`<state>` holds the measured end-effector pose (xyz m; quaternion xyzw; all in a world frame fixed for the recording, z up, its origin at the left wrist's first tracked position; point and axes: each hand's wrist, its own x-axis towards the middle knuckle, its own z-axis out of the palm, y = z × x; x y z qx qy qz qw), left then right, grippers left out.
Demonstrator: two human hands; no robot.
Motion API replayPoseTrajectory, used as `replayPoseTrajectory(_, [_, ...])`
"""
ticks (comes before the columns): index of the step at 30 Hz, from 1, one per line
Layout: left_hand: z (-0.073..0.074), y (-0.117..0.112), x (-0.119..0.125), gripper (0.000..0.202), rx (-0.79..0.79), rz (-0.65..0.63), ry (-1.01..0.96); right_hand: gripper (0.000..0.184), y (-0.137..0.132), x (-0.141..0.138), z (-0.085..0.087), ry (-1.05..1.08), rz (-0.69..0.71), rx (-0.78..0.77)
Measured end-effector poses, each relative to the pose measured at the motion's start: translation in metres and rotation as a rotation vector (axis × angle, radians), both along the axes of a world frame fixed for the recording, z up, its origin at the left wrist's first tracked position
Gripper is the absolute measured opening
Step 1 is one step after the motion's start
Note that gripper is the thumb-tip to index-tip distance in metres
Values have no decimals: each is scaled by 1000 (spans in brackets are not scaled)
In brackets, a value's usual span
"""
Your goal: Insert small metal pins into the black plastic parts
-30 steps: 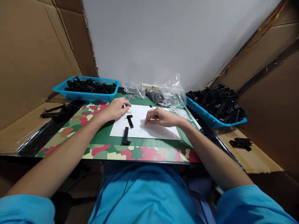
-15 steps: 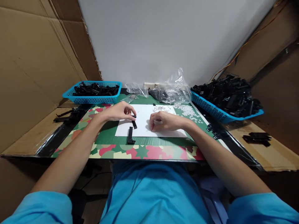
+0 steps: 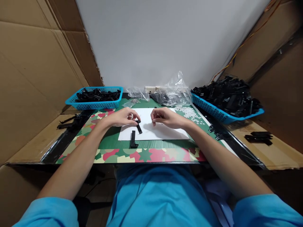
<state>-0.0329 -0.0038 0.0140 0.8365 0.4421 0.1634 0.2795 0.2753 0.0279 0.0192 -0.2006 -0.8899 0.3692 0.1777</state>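
My left hand (image 3: 121, 117) rests on the left edge of a white sheet (image 3: 163, 132), its fingers curled and pinching the top end of a small black plastic bar (image 3: 139, 128) that slants on the paper. My right hand (image 3: 165, 117) hovers just right of it, fingers pinched together on something too small to make out. A second black bar (image 3: 133, 139) lies at the sheet's lower left corner, partly on the camouflage-patterned mat (image 3: 151, 154).
A blue basket (image 3: 94, 104) of black parts stands at the back left, a fuller blue basket (image 3: 213, 111) at the right. Clear plastic bags (image 3: 174, 93) lie at the back. Small white pieces (image 3: 189, 113) are scattered nearby. Loose black parts (image 3: 259, 137) rest on cardboard at both sides.
My left hand slid right and took hold of the upper black bar's end. My right hand lifted off the paper and rose toward the left hand. The view shifted slightly.
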Motion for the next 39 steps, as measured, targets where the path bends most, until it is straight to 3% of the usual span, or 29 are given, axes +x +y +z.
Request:
replayPoseTrajectory(9, [-1, -4, 14, 28, 17, 102, -168, 19, 3, 1, -3, -76, -42, 133])
replayPoseTrajectory(13, [-5, -3, 20, 36, 83, 115, -203, 26, 2, 1, -2, -60, -20, 147])
replayPoseTrajectory(18, [-11, -2, 24, 39, 177, 91, -172, 32, 1, 3, -3, -35, -79, 117])
replayPoseTrajectory(21, [-13, 0, 24, 34, 167, 42, -150, 25, 2, 4, -5, -38, -119, 107])
replayPoseTrajectory(24, [-15, 2, 25, 29, 170, 18, -119, 15, 4, 4, -6, -54, -129, 164])
replayPoseTrajectory(28, [-17, 3, 25, 22, 198, 22, -54, 18, 5, 4, -9, -67, -124, 232])
replayPoseTrajectory(33, [-16, 0, 25, 28, 235, 52, -14, 21, 0, -2, -14, -85, -111, 261])
replayPoseTrajectory(39, [-5, -7, 24, 46, 124, -24, 17, 20, -1, 0, -9, -71, -119, 258])
